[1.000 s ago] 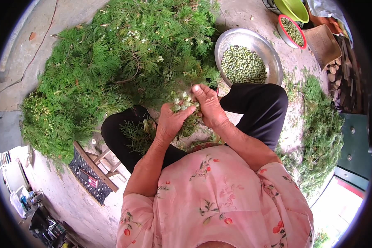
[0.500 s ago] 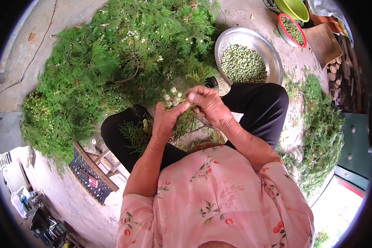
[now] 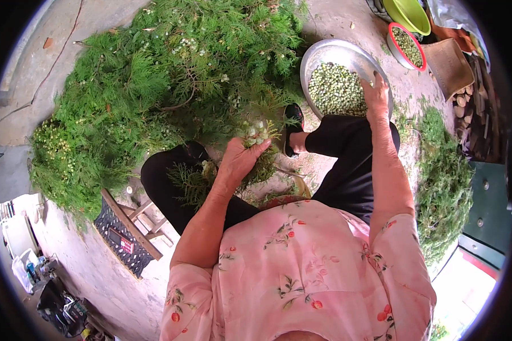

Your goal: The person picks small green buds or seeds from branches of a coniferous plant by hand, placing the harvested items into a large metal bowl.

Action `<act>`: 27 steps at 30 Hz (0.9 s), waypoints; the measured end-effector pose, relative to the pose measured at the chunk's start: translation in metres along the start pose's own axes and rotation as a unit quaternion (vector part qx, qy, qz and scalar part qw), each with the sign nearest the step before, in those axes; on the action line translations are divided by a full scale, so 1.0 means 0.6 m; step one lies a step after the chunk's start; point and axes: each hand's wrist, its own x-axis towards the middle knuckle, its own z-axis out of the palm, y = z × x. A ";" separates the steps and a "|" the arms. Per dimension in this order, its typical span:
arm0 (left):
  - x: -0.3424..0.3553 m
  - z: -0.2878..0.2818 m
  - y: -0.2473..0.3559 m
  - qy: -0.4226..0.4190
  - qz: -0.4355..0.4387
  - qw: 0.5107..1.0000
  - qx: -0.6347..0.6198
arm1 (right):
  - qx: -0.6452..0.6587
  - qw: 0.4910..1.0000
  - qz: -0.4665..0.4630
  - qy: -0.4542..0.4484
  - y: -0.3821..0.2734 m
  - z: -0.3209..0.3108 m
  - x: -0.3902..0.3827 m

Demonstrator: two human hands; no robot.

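Head view: the step in hand appears to be dropping plucked cones into the wide, round, silver metal basin (image 3: 355,55) at one o'clock, where many small, round, pale-green cones (image 3: 333,91) lie. The right hand (image 3: 376,98) is at the basin's four-o'clock side, thumb and fingers loosely parted; whether its palm carries anything, I cannot tell. The left hand (image 3: 237,160), near the clock's centre, is closed around a feathery green conifer sprig (image 3: 258,133) bearing whitish-green cones. Picking from it next would call for a right-hand fingertip pinch, the left grip steady.
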 end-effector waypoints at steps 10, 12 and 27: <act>0.015 0.004 -0.017 -0.070 0.022 0.996 -0.056 | 0.286 0.816 -0.365 -0.346 -0.205 0.000 -0.213; 0.021 0.002 -0.014 -0.120 0.012 0.991 -0.051 | 0.300 0.790 -0.363 -0.393 -0.211 0.024 -0.236; -0.005 -0.002 0.022 -0.111 -0.055 0.992 -0.029 | 0.186 0.845 -0.370 -0.339 -0.197 0.052 -0.280</act>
